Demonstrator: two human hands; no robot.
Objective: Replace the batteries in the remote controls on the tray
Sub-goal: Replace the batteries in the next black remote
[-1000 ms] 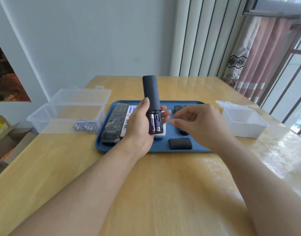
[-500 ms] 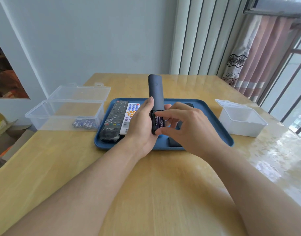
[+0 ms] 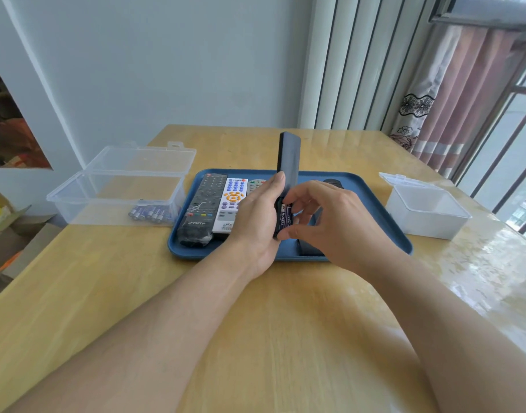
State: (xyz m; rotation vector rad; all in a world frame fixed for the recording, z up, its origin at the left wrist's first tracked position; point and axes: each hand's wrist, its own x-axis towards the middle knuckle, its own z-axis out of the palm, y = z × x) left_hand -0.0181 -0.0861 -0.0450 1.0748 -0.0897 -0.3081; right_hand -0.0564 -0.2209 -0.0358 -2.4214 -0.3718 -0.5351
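Observation:
My left hand (image 3: 257, 217) grips a slim black remote (image 3: 289, 158) upright above the blue tray (image 3: 383, 222), its back cover off. A purple battery (image 3: 286, 217) shows in the open compartment. My right hand (image 3: 327, 217) pinches that battery, thumb at its lower end and fingers at its top. On the tray's left lie a black remote (image 3: 203, 208), a white remote (image 3: 232, 204) with coloured buttons, and a third remote (image 3: 255, 183) mostly hidden behind my left hand. A dark piece (image 3: 307, 248) lies on the tray under my right hand.
A clear open box (image 3: 118, 186) at the left holds several purple batteries (image 3: 150, 213). A small white open box (image 3: 425, 210) stands right of the tray. Cardboard boxes (image 3: 5, 228) sit on the floor at the far left. Curtains and a window are at the right.
My right hand moved left from above the tray to the remote and took hold of a battery in the compartment. The remote has turned more edge-on.

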